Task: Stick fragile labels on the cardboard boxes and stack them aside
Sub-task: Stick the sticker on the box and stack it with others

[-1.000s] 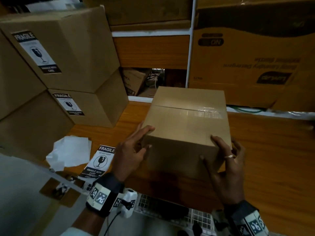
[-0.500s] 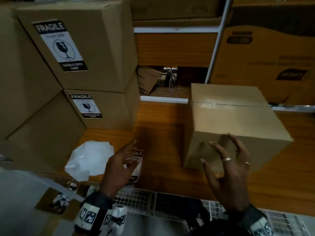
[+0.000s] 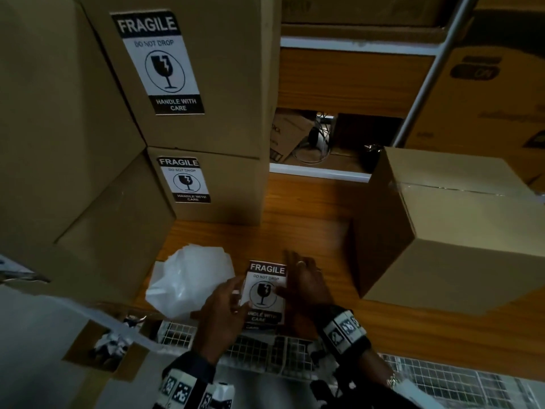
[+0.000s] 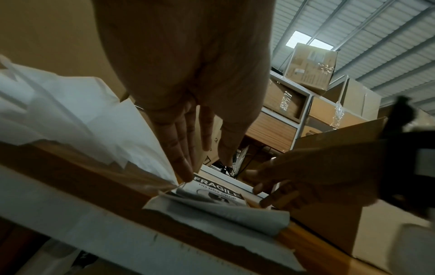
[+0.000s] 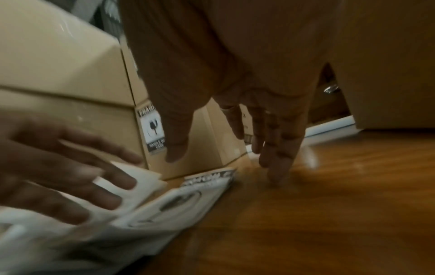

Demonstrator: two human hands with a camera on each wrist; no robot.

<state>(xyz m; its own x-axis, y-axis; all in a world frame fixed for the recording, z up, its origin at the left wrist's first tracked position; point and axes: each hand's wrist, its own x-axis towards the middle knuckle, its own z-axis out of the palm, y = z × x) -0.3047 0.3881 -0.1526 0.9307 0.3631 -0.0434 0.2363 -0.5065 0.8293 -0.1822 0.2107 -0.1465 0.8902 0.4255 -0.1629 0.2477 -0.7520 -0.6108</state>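
Observation:
A stack of black-and-white FRAGILE labels (image 3: 265,293) lies on the wooden table (image 3: 309,208) near its front edge. My left hand (image 3: 236,290) touches the stack's left edge with straight fingers (image 4: 181,160). My right hand (image 3: 290,278) is at the stack's right edge, thumb over the label (image 5: 179,202) and straight fingertips (image 5: 275,173) on the wood beside it. A plain taped cardboard box (image 3: 457,246) stands to the right, apart from both hands. Two labelled boxes are stacked at the back left, the upper box (image 3: 224,84) on the lower one (image 3: 233,190).
Loose white backing sheets (image 3: 188,281) lie just left of the labels. Large plain boxes (image 3: 59,143) wall off the left side. A wire mesh basket (image 3: 295,355) runs under the table's front edge. Shelving with more cartons (image 3: 486,98) stands behind.
Both hands have let go of the plain box and moved left and down to the label stack. The view has swung left, so the box now sits at the right.

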